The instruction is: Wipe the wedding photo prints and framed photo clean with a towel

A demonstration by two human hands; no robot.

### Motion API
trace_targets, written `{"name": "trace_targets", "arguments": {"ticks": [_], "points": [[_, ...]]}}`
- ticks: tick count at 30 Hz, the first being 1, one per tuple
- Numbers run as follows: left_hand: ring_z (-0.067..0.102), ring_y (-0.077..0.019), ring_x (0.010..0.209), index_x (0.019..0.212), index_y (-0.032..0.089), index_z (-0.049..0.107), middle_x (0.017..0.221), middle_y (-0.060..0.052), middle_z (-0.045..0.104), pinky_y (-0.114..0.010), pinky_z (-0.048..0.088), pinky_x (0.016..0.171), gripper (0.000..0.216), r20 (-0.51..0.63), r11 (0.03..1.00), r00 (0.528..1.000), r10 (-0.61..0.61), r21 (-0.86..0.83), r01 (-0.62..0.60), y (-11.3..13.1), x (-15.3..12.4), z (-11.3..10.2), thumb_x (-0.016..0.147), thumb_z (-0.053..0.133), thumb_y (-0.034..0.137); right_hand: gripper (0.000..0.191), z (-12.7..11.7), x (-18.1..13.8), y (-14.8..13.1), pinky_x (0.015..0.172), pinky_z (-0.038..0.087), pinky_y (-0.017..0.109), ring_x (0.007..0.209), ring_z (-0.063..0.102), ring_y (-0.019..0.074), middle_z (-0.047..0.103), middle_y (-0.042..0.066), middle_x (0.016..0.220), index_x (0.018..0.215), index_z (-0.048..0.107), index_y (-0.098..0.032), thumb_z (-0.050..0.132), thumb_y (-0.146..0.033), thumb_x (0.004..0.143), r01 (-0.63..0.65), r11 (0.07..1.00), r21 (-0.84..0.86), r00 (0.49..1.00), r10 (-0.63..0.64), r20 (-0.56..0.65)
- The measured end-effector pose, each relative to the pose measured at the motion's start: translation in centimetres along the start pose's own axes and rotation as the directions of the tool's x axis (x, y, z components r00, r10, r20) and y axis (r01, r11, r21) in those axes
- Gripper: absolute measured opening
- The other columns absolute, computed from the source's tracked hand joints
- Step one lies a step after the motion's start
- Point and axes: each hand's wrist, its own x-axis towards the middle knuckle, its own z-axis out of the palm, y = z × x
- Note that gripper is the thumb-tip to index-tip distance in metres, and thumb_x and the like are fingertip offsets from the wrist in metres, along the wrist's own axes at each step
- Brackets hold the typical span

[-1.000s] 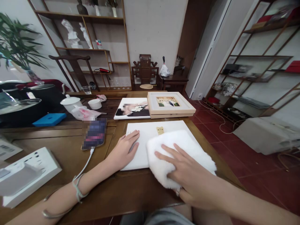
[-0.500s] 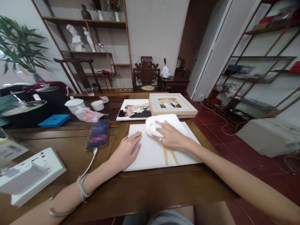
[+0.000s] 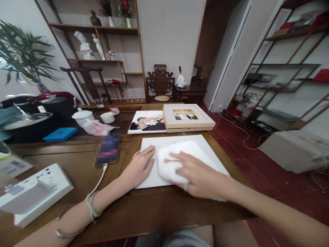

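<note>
A flat white board (image 3: 151, 180) lies on the brown wooden table. Flat on its left edge rests my left hand (image 3: 140, 168), fingers stretched out and holding nothing. My right hand (image 3: 197, 175) presses a folded white cloth (image 3: 169, 157) onto the board near its front edge. The fingers are spread over the cloth and slightly smeared by motion. The gold marks on the board are mostly covered by cloth and hand. Behind the board lie a photo print (image 3: 147, 123) and a pale wooden picture frame (image 3: 167, 118), the frame stacked on another.
To the left are a phone (image 3: 108, 149) on a white cable, a white power strip (image 3: 46, 195), a blue block (image 3: 60, 133), white bowls (image 3: 107, 117) and a black pan (image 3: 28, 125). Shelves (image 3: 92, 29) and a wooden chair (image 3: 160, 80) stand behind the table.
My right hand has moved the cloth toward me over the board, from its back edge to its front edge. My left hand has stayed in place.
</note>
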Motion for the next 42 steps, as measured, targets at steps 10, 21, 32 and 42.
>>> {"name": "trace_targets", "arguments": {"ticks": [10,21,32,42], "points": [[0.04,-0.0253,0.131,0.13,0.008,0.048,0.14,-0.014,0.046,-0.046,0.033,0.108,0.044,-0.015,0.997,0.998,-0.063,-0.04,0.062,0.3,-0.1,-0.1,0.092,0.035,0.025,0.032,1.0,7.6,5.4,0.105,0.023,0.054,0.131,0.033,0.0324,0.058,0.02,0.122,0.109,0.062,-0.01,0.039,-0.025,0.091,-0.082,0.992,-0.092,0.995,0.076,-0.071],[0.039,-0.0259,0.131,0.127,0.006,0.052,0.138,-0.017,0.046,-0.046,0.032,0.108,0.044,0.003,0.999,0.999,-0.043,0.008,0.043,0.1,-0.1,0.4,0.091,0.032,0.02,0.026,-1.0,-1.0,-1.7,0.112,0.016,0.046,0.137,0.022,0.028,0.046,0.016,0.138,0.098,0.066,-0.013,0.055,-0.014,0.075,0.085,0.996,0.035,0.987,-0.089,0.134],[0.039,-0.0232,0.132,0.126,0.015,0.051,0.142,-0.011,0.044,-0.044,0.03,0.109,0.041,-0.191,0.97,0.973,-0.132,-0.229,0.087,0.3,0.0,-0.6,0.094,0.033,0.032,0.032,1.9,7.1,2.9,0.107,0.02,0.057,0.134,0.028,0.0328,0.05,0.015,0.134,0.111,0.061,-0.014,0.045,-0.02,0.084,-0.163,0.986,-0.048,0.982,0.157,-0.107],[0.048,-0.023,0.125,0.117,0.013,0.061,0.133,-0.01,0.055,-0.041,0.035,0.107,0.042,-0.234,0.926,0.952,-0.197,-0.363,0.103,0.4,0.0,-0.9,0.094,0.033,0.035,0.022,-1.2,2.4,-1.1,0.108,0.025,0.043,0.132,0.033,0.0269,0.066,0.018,0.106,0.092,0.066,-0.012,0.052,-0.013,0.075,0.202,0.979,0.036,0.962,-0.205,0.179]]}}
